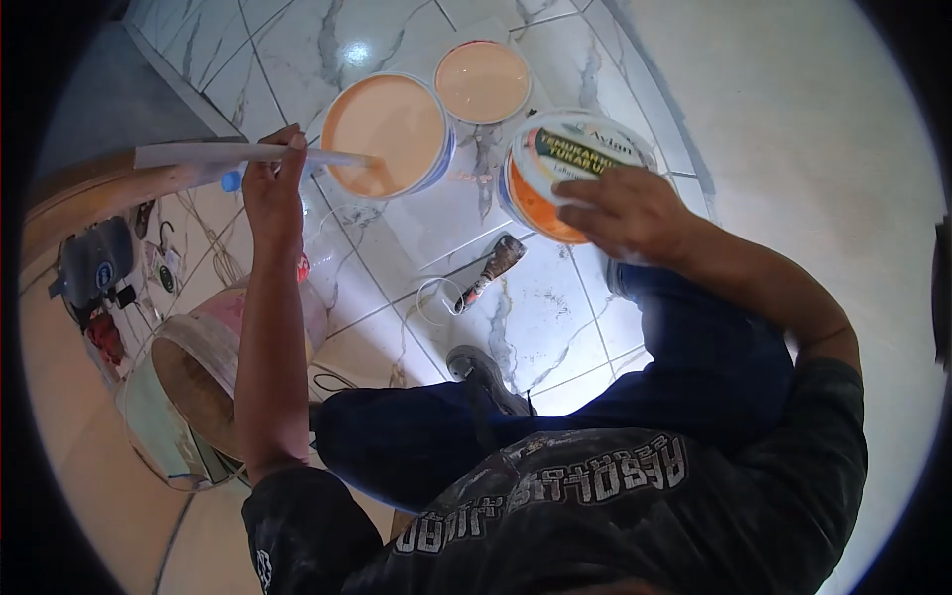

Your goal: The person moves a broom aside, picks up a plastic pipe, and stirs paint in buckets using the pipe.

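Observation:
My left hand (274, 183) is closed around a long, flat, pale stirring stick (208, 154). The stick's far end dips into peach paint in an open bucket (445, 159). On the other side, my right hand (630, 213) grips a round white lid (540, 178) with a printed label. That lid lies tilted over a second bucket (508, 188), covering part of it, and bright orange paint (540, 210) shows beneath. A peach-coated round lid (483, 82) rests on the tiles behind the two buckets.
A paint-stained brush or scraper (491, 273) lies on the marble-patterned tiles by my shoe (486, 377). At left are a tipped pinkish bucket (203, 322), a greenish bucket (149, 412), a dark tool case (96, 260) and loose cords. A wall (793, 109) rises at right.

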The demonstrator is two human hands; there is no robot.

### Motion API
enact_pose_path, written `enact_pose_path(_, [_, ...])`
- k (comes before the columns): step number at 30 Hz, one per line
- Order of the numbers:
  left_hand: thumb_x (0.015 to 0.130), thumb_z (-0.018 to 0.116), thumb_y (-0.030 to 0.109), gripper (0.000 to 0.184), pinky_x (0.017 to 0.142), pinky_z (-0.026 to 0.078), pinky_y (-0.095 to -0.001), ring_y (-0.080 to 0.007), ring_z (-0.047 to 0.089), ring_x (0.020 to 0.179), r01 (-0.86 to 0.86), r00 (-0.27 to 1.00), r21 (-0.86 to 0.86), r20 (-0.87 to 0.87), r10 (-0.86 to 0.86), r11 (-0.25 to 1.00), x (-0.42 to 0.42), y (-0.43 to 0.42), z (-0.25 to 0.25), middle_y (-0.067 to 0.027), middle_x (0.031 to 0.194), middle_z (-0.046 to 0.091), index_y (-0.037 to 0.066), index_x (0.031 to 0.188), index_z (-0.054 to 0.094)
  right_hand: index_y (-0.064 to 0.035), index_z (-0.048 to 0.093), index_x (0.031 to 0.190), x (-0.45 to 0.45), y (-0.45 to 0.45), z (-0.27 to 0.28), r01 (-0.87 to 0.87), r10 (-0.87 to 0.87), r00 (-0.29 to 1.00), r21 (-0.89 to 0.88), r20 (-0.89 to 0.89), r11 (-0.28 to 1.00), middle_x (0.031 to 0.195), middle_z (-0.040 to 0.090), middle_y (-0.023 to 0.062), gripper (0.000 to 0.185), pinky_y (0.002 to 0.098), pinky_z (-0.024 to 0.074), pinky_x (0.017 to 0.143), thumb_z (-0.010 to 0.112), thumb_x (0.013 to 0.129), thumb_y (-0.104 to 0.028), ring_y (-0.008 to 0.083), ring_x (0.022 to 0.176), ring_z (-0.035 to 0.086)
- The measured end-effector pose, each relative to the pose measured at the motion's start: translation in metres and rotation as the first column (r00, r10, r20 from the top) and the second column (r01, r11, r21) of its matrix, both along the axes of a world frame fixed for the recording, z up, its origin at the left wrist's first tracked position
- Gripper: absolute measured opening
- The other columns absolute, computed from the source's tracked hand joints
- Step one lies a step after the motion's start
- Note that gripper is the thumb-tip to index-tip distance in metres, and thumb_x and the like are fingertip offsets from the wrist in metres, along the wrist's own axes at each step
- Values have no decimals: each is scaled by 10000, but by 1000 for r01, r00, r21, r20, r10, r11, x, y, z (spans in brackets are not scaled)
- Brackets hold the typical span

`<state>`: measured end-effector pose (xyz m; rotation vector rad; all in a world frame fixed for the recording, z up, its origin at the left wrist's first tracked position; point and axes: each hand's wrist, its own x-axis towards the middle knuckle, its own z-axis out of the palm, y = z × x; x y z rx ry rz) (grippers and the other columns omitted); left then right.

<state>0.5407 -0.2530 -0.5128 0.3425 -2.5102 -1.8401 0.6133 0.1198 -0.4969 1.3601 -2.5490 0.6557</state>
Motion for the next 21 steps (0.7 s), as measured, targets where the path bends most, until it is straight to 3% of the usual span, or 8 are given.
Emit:
enact_pose_path(1, [858,652,251,358,882,376,-282,-135,497,985,-3,1000,26,25,3,1000,-1,-1,-1,-69,1029,572,-10,1095,592,-74,631,879,5,-4,0,-52,53,998,-26,29,998,1020,638,79,233,279,489,601,708,659,-74,170,670,601])
enact_pose_path(2, [845,670,240,343,884,373,-280,-128,498,977,-12,1000,63,27,11,998,-2,-3,-3,-63,1017,575,-3,1078,601,-70,626,958,10,-4,2,-99,94,989,44,117,994,1028,624,92,270,310,510,686,639,688,-69,197,803,613])
enact_pose_path(5, [837,682,220,316,886,372,-280,-125,499,977,-15,999,133,45,9,991,-3,-3,-2,-57,1010,578,4,1055,611,-42,624,960,18,-10,2,-119,108,985,81,133,990,1034,619,102,270,320,507,704,633,690,-56,202,829,606])
enact_pose_path(15, [841,677,222,325,932,350,-282,-139,487,1031,-41,997,129,74,32,991,4,2,1,-71,1044,576,-4,1066,614,-20,612,901,-5,1,32,-36,36,984,0,-173,999,909,630,93,249,298,520,645,655,656,-28,189,719,601])
enact_pose_path(18, [843,674,229,352,947,343,-290,-145,486,1046,-53,997,111,55,47,992,5,2,2,-75,1058,573,-8,1096,607,-45,623,891,-11,8,35,-11,6,999,-106,-46,994,892,644,90,277,303,525,636,696,625,-29,196,722,613])
enact_pose_path(20, [841,677,232,362,952,335,-286,-143,484,1048,-62,997,113,57,56,992,7,1,2,-76,1068,568,-5,1105,605,-85,638,882,-18,18,53,193,-179,977,-131,112,972,893,663,89,305,308,533,638,742,598,-39,218,742,633])
enact_pose_path(21, [839,679,236,372,957,327,-282,-141,482,1051,-61,997,114,55,55,992,6,2,2,-78,1078,564,-3,1114,603,-85,638,882,-17,20,55,195,-182,977,-125,110,973,893,663,89,305,308,533,638,742,598,-39,218,742,633])
